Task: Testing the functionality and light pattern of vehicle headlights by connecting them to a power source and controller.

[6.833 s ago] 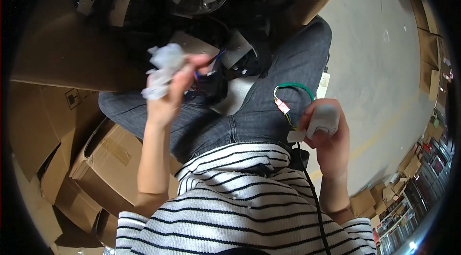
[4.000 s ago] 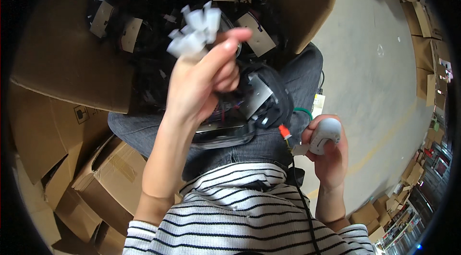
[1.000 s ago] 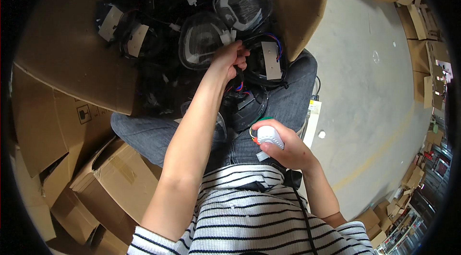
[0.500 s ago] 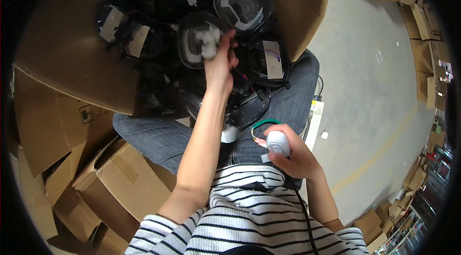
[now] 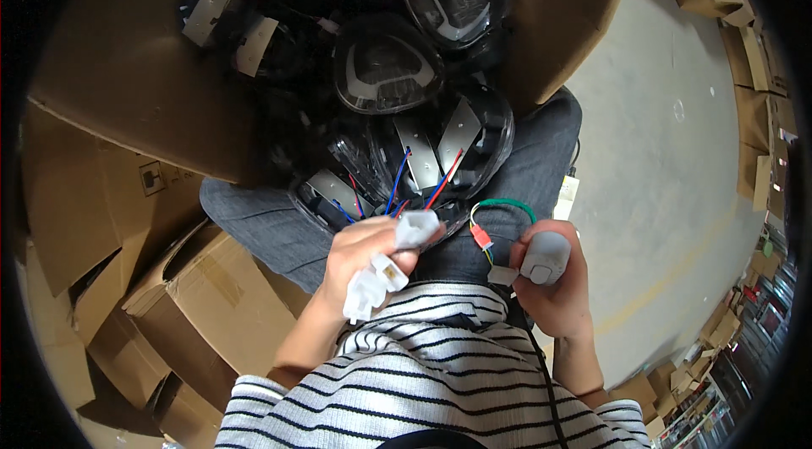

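My left hand (image 5: 365,253) is drawn back to my lap and grips a bunch of white plastic connectors (image 5: 382,277) whose blue and red wires (image 5: 404,187) run up to dark lamp housings (image 5: 440,149) resting on my knees. My right hand (image 5: 554,280) holds a grey rounded device (image 5: 545,256) beside my waist. A green wire loop (image 5: 506,205) with a small red plug (image 5: 480,237) hangs from that device, close to the connectors. More black lamp units (image 5: 386,73) lie in the open cardboard box (image 5: 144,102) in front of me.
Flattened and stacked cardboard boxes (image 5: 182,305) crowd my left side. Grey concrete floor (image 5: 668,161) spreads to the right, with cartons (image 5: 753,77) along its far edge. A small white and yellow strip (image 5: 565,196) lies on the floor by my right knee.
My left hand, which was reaching up into the box of lamps, has come back down to my lap with white connectors in it. My right hand has shifted slightly right with its device.
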